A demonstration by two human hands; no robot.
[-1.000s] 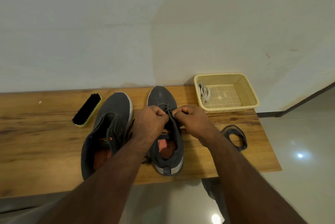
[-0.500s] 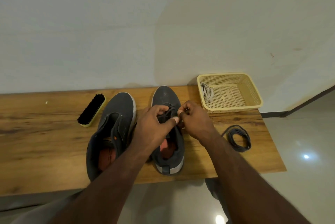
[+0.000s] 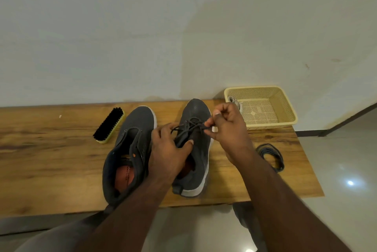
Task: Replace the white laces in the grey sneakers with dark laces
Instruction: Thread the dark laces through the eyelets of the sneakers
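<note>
Two grey sneakers stand on a wooden bench [image 3: 51, 149]. The left sneaker [image 3: 130, 145] has no lace in its eyelets. The right sneaker [image 3: 196, 149] carries a dark lace [image 3: 189, 126] across its upper eyelets. My left hand [image 3: 169, 151] rests over that shoe's tongue and holds the lace with its thumb. My right hand [image 3: 228, 127] pinches the lace end just right of the eyelets. A second dark lace [image 3: 271, 155] lies coiled on the bench to the right. A white lace [image 3: 234, 101] lies in the yellow basket [image 3: 285, 113].
A black-bristled shoe brush [image 3: 109, 125] lies left of the sneakers. The bench stands against a pale wall, and its front edge is close below the shoes' heels. Glossy floor tiles [image 3: 342, 170] lie to the right.
My right hand has lifted and pulled the lace end up to the right. My left hand has slid down onto the tongue. The lace crossing now shows between the hands.
</note>
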